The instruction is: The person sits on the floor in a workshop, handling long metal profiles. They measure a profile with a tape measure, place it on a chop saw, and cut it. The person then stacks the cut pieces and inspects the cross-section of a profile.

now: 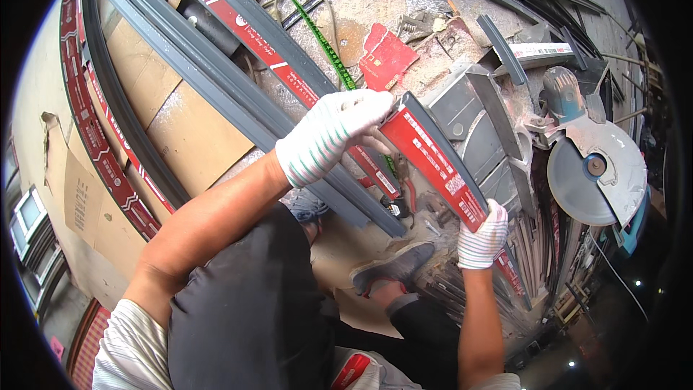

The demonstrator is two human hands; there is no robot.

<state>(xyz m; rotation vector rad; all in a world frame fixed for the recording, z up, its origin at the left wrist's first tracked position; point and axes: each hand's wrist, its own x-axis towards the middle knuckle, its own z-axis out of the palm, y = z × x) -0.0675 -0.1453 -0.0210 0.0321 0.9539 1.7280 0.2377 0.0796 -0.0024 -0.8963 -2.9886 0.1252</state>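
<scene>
We hold a short grey metal profile faced with red printed film (433, 162), a long, channel-shaped strip whose upper end rests against the grey ribbed metal bed of the cut-off saw (473, 126). Our left hand (333, 133), in a white knitted glove with thin green stripes, curls over the upper end of that profile, fingers pressed together and gripping its edge. Our right hand (482, 237), in the same kind of glove, closes around the lower end, just below the saw bed. To the right of the bed sits the round, dull silver saw blade (577, 188) under its pale metal guard, well clear of both hands. To the left of the bed, two long grey metal profiles with red film strips (238, 87) run slantwise across the floor, passing under our left wrist, and flat sheets of brown corrugated cardboard (173, 130) lie beyond them. Above the bed, a crumpled scrap of red film (386, 54) lies on the dusty, rough concrete floor (361, 7), and a thin green strap (317, 32) crosses it. Below the bed our grey shoe (393, 267) stands on the dusty floor beside a stack of short grey offcuts (534, 245), near our right hand.
</scene>
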